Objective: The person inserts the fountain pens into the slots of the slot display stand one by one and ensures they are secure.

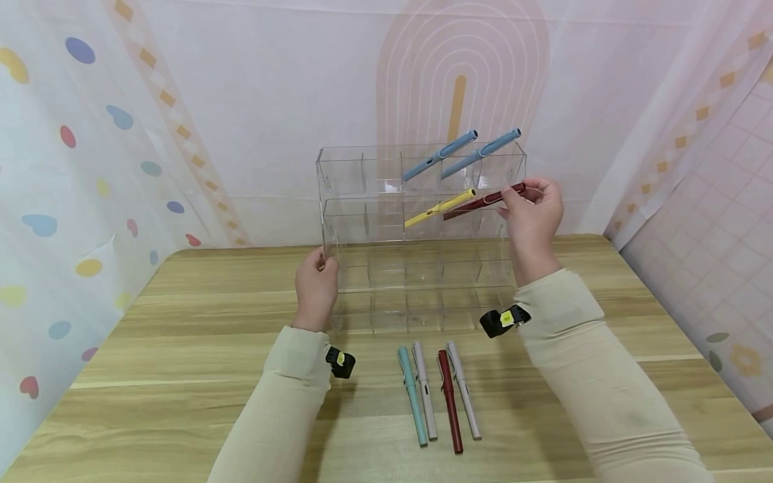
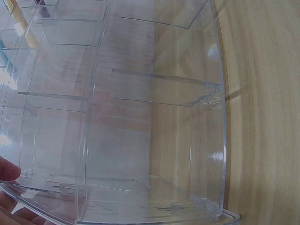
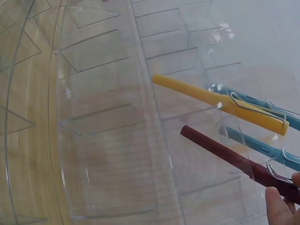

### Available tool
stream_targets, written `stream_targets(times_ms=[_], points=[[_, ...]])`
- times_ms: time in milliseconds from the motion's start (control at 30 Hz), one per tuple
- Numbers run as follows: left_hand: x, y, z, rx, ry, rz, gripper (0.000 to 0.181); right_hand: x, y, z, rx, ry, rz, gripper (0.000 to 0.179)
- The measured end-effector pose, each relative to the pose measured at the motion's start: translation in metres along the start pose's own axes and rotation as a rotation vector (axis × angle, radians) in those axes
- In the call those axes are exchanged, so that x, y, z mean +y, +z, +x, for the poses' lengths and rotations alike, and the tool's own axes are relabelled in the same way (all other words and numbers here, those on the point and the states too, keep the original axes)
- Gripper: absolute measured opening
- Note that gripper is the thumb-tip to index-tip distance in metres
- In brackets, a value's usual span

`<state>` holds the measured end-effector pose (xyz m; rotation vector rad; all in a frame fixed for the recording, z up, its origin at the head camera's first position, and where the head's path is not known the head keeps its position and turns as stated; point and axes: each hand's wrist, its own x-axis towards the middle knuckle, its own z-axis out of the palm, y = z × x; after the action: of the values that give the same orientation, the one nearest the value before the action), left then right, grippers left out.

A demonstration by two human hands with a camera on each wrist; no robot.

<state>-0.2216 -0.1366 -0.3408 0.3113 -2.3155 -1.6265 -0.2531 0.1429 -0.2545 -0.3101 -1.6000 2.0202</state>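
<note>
A clear acrylic pen rack [image 1: 344,178] with several tiers of compartments stands upright on the table. My left hand [image 1: 317,285] grips its left side panel; in the left wrist view the fingertips [image 2: 8,170] show at the panel's edge. At the rack's right, my right hand [image 1: 535,218] pinches a dark red pen [image 1: 474,205] by its clip end, the other end slanting down into a second-tier compartment. Beside it a yellow pen [image 1: 437,209] leans in the same tier. Two blue pens [image 1: 443,154] lean in the top tier above.
On the table [image 1: 181,376] in front of the rack lie a teal pen [image 1: 413,396], a red pen [image 1: 449,402] and two pale lilac pens [image 1: 425,392], side by side. A patterned curtain [image 1: 260,80] hangs behind the table.
</note>
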Motion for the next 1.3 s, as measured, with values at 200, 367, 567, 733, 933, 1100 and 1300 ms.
stream_targets(times_ms=[200,367,567,733,933,1100,1300], points=[[0.0,0.0,0.0,0.0,-0.009,0.001,0.031,0.004,0.002,-0.003,-0.013,0.001,-0.016,0.025],[0.0,0.0,0.0,0.002,-0.005,-0.003,0.031,0.007,0.002,-0.004,-0.016,-0.008,-0.014,0.025],[0.0,0.0,-0.001,0.008,0.002,-0.009,0.032,0.009,0.002,-0.005,-0.027,-0.026,-0.015,0.024],[0.0,0.0,0.0,0.003,-0.007,-0.008,0.032,0.01,0.002,-0.004,-0.02,-0.031,-0.016,0.026],[0.0,0.0,0.0,-0.002,-0.016,-0.003,0.031,0.011,0.0,-0.004,-0.027,-0.038,-0.047,0.027],[0.0,0.001,0.0,-0.004,-0.017,-0.001,0.032,0.01,-0.006,-0.006,-0.05,-0.042,-0.064,0.028],[0.001,0.001,-0.001,-0.007,-0.018,-0.004,0.032,0.011,-0.022,-0.013,-0.073,-0.066,-0.046,0.032]])
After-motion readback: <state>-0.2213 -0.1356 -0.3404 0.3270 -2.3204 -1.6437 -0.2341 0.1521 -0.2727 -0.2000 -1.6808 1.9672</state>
